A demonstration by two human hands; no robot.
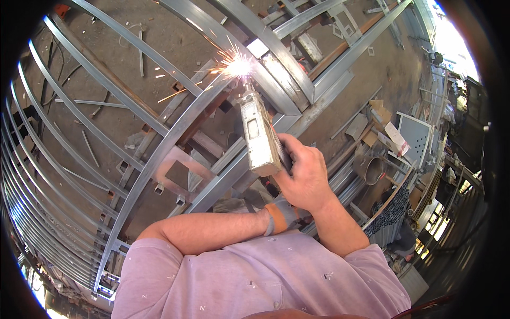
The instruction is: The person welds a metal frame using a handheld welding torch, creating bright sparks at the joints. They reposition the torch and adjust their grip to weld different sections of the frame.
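My right hand (305, 175) is closed around a boxy, worn, pale handheld welder (259, 130). Its narrow tip points away from me and meets a bright white glow with orange sparks (237, 66) flying mostly up and to the left. The glow sits where a curved steel tube (183, 119) meets a straight steel tube (276, 91), and hides the joint itself. Across my body, my left hand (290, 212), in a grey glove with an orange cuff, lies beneath my right wrist. Its fingers are hidden.
Several curved steel tubes (98, 80) fan out on the left as part of a large frame. Thin metal offcuts lie on the floor (119, 34). To the right are cardboard pieces (380, 112), a round metal pipe (370, 170), a white perforated panel (414, 137) and a patterned cloth (392, 210).
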